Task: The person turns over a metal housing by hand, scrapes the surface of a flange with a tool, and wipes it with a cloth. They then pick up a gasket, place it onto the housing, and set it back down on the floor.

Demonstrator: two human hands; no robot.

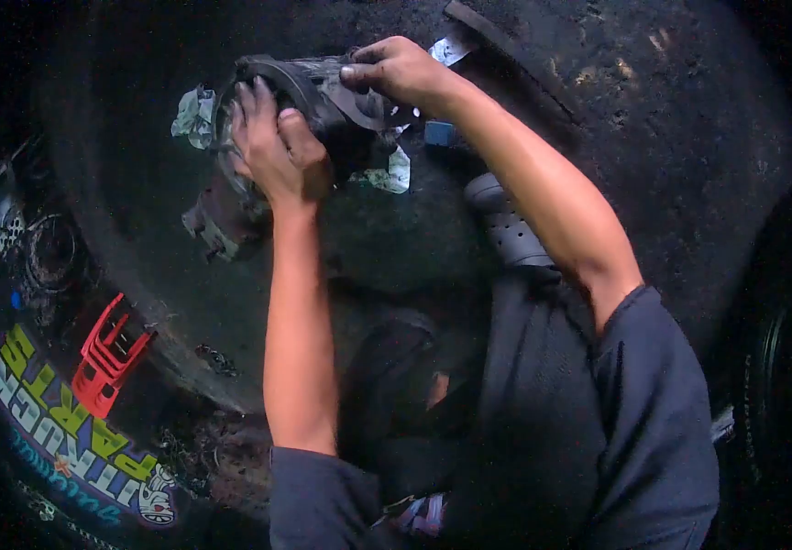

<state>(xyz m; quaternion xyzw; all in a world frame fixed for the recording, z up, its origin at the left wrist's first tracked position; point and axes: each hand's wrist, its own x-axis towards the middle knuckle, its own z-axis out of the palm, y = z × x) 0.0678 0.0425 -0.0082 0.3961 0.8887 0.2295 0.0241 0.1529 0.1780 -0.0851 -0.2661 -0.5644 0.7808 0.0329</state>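
Left hand (281,151) and right hand (401,73) — two — touch one dark part (327,103).

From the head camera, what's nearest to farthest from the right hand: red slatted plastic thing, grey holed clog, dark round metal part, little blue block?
1. Dark round metal part: touching the right hand.
2. Little blue block: just below the hand.
3. Grey holed clog: farther below.
4. Red slatted plastic thing: far lower left.

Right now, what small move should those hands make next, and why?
Perhaps steady the dark part with the left hand before shifting the right hand: the left spreads across one end, while the right is at its upper side.
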